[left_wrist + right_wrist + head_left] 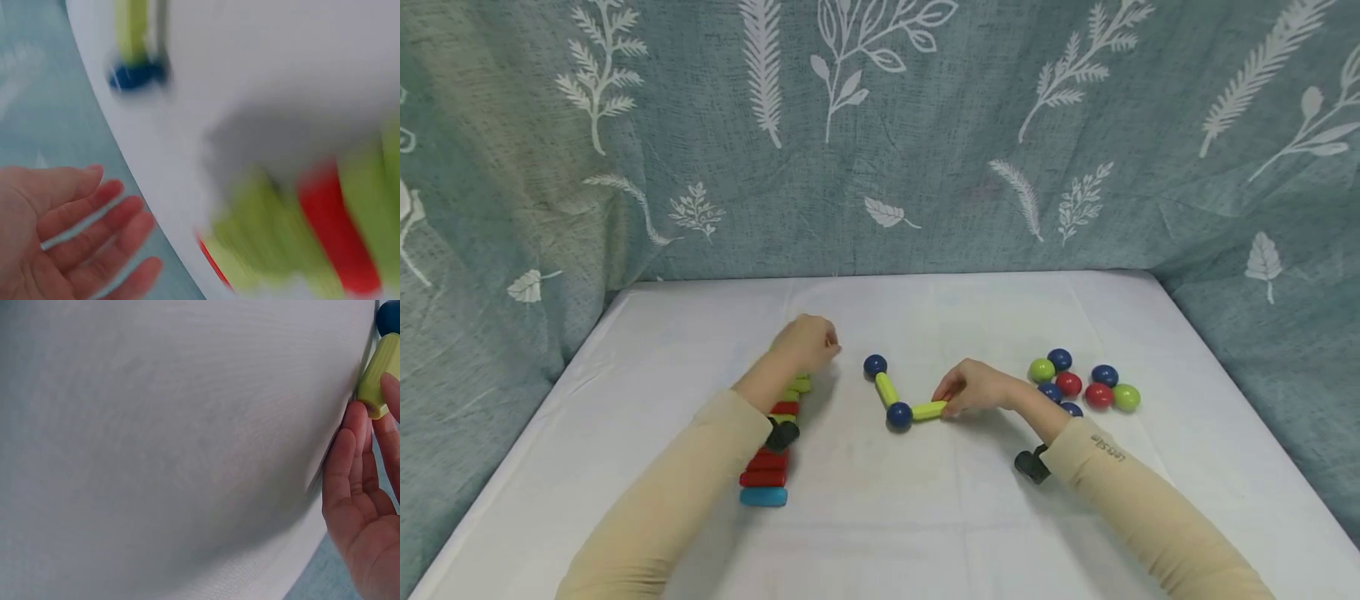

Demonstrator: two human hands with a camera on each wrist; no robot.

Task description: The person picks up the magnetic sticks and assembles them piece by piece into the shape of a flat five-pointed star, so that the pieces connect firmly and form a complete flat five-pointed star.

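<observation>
With thumb and fingers, my right hand [979,386] pinches the free end of a yellow-green rod [928,411]. The rod's other end meets a blue ball [898,416]. From that ball a second yellow-green rod [886,390] runs to another blue ball [875,366], forming a V on the table. My left hand [805,343] is above the table, left of this piece, beside the upper end of a row of rods. Its fingers are loosely bent and hold nothing in the left wrist view. The right wrist view shows the gripped rod [380,378] at its edge.
Red rods [763,478], yellow-green rods [800,385] and a blue rod [763,497] form a row at left, partly hidden by my left arm. Several blue, green and red balls [1099,396] cluster beyond my right hand. A patterned curtain [880,167] hangs behind the white-covered table [880,533].
</observation>
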